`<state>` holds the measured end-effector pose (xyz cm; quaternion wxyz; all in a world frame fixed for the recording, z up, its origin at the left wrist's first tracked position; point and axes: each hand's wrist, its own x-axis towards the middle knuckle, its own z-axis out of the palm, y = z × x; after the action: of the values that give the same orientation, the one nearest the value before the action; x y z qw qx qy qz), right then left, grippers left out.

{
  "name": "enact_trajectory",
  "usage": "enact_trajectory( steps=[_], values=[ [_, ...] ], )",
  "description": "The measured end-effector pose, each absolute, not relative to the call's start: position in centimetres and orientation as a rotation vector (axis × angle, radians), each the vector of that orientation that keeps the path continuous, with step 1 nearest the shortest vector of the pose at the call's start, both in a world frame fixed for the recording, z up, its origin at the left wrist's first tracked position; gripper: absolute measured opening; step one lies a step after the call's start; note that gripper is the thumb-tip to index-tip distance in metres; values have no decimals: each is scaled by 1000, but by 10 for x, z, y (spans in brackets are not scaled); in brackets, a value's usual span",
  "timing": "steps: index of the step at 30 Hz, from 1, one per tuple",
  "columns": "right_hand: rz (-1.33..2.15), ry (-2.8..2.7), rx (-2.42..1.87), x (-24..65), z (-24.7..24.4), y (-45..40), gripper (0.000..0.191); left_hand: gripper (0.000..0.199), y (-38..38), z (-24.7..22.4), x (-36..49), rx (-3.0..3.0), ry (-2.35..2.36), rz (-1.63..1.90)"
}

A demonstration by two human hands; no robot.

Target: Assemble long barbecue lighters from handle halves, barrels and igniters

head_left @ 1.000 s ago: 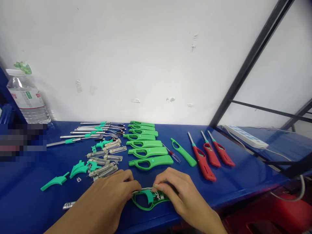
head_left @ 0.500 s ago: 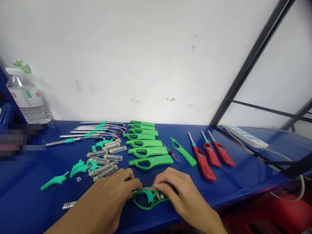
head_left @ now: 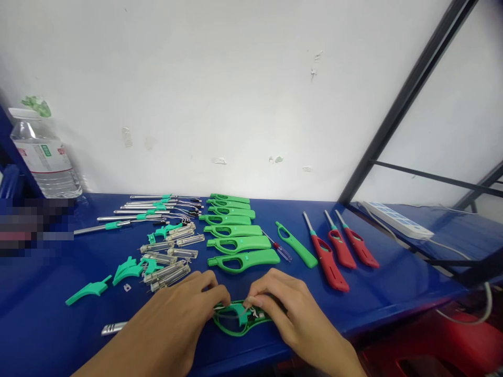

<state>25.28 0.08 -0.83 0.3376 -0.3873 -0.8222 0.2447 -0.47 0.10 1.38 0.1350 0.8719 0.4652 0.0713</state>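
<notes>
An open green lighter shell (head_left: pixel 234 332) lies near the table's front edge, with a teal trigger (head_left: pixel 242 313) and thin wires inside. My left hand (head_left: pixel 196 303) pinches its narrow end, where a metal tube (head_left: pixel 113 328) sticks out to the left from under my forearm. The fingers of my right hand (head_left: pixel 281 301) are closed on a thin, pale wire or tube (head_left: pixel 236 316) above the trigger. Behind my hands, several green shell halves (head_left: pixel 243 259) form a column. Clear fuel tanks (head_left: pixel 168 275) and loose teal triggers (head_left: pixel 88 291) lie to the left.
Metal tubes with wires (head_left: pixel 137 218) lie at the back left, near a water bottle (head_left: pixel 49 162). A screwdriver (head_left: pixel 283 252), a separate green shell (head_left: pixel 296 245) and red lighters (head_left: pixel 330 267) are on the right. A power strip (head_left: pixel 396 220) sits beyond the black frame (head_left: pixel 404 110).
The thin, pale strand now spans the trigger opening between my hands, and the trigger sits slightly differently. Both hands have barely moved.
</notes>
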Motion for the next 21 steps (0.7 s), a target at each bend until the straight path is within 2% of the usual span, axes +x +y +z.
enact_trajectory(
  steps=[8, 21],
  values=[
    [561, -2175, -988, 253, -10, 1, 30, 53, 1, 8, -7, 2543, 1343, 312],
    [510, -2187, -1029, 252, -12, 2, 40, 51, 1, 18, -4, 2554, 1398, 190]
  ],
)
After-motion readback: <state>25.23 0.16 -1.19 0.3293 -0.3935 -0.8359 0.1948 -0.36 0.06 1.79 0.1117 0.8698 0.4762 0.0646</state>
